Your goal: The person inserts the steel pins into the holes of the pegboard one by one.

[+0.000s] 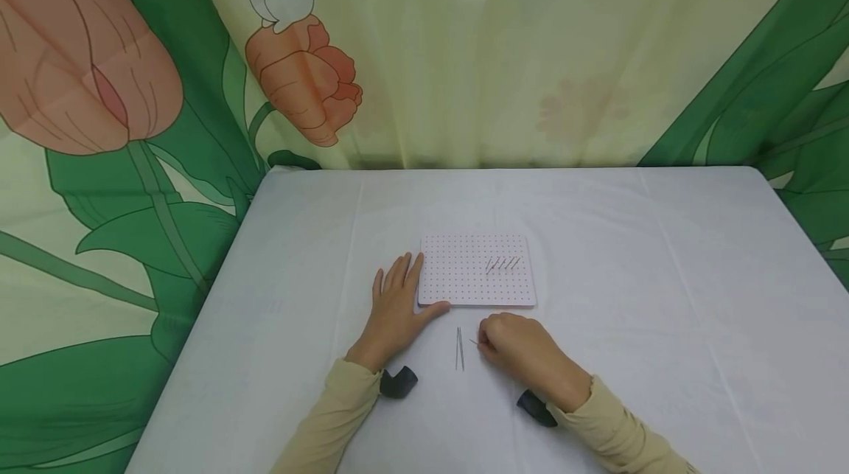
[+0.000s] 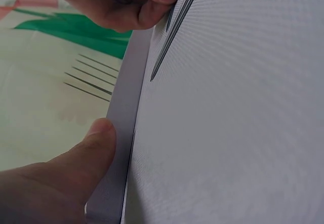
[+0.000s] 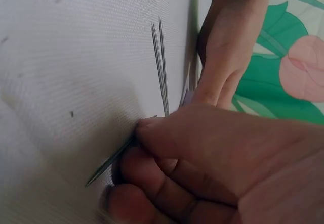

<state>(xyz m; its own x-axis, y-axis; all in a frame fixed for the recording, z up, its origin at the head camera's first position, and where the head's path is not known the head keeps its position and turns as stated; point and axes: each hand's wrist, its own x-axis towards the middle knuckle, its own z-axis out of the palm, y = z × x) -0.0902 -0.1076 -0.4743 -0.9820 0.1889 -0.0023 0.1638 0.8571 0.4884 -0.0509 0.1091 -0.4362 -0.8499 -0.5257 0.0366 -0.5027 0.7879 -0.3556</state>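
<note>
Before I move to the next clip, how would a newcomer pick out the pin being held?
On the white tablecloth, find the pale perforated board, then the right hand on its near side. From that hand's pinch juts a thin metal pin. Only this one is held: the loose pins lie on the cloth, and the standing pins rise from the board.

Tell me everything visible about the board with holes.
The board is a pale pinkish-white rectangle, apparently plastic, with a grid of small dark holes. It lies flat on the white cloth; thin pins stand in a row on its right half. The left hand touches its near left corner, thumb on the near edge.
</note>
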